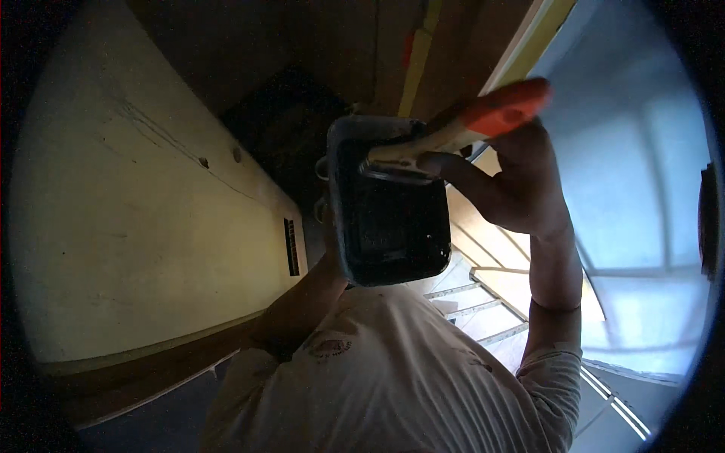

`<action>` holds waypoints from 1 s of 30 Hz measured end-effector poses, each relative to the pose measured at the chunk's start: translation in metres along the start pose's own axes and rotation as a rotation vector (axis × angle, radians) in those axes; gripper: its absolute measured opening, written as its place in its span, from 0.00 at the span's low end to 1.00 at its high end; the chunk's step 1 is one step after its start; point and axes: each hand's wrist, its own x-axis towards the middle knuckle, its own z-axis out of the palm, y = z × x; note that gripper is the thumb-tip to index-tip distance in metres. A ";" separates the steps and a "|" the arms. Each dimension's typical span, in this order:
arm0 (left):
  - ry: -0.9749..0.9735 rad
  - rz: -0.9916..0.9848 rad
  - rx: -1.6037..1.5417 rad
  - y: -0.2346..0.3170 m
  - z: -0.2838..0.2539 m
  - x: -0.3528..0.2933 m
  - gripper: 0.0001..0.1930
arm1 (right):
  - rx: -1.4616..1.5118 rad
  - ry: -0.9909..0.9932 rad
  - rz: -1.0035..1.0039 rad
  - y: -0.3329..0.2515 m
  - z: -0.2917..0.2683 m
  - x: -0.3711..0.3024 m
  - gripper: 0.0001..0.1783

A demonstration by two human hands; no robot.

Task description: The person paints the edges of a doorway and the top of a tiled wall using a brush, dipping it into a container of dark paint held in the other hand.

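Observation:
My left hand (329,245) supports a dark, rectangular paint tub (339,219) from its left side and underneath; most of that hand is hidden behind the tub. Inside, the tub looks black, with pale specks near its lower right corner. My right hand (525,185) grips a paintbrush (445,140) with a pale handle and an orange-red end. The brush lies slanted across the tub's upper part, its metal band and bristle end over the opening. Shadow hides the bristles' tips and how much paint is inside.
A cream wall (151,196) with cracks and a dark vent (291,247) stands at left. A pale bluish wall (634,151) rises at right. Steps or slats (483,309) show below my right arm. The far area is dark, with a yellow strip (418,64).

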 end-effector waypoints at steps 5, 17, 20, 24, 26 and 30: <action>0.006 0.019 0.027 0.005 0.008 -0.007 0.39 | -0.044 -0.259 0.111 -0.051 0.005 -0.020 0.23; -0.033 -0.062 -0.002 0.011 0.010 -0.012 0.37 | -0.131 -0.107 0.222 -0.050 -0.003 -0.003 0.11; -0.043 -0.066 -0.005 0.013 0.009 -0.012 0.36 | -0.054 -0.005 0.111 -0.050 0.010 -0.005 0.16; -0.047 -0.047 -0.016 0.023 0.003 -0.017 0.36 | -0.074 -0.199 0.126 -0.089 0.021 -0.012 0.20; -0.076 -0.052 -0.034 0.024 0.002 -0.017 0.35 | 0.186 -0.109 0.283 -0.090 0.015 -0.023 0.19; -0.129 -0.117 -0.097 0.019 0.004 -0.010 0.35 | -0.061 -0.154 0.289 -0.079 0.005 -0.010 0.09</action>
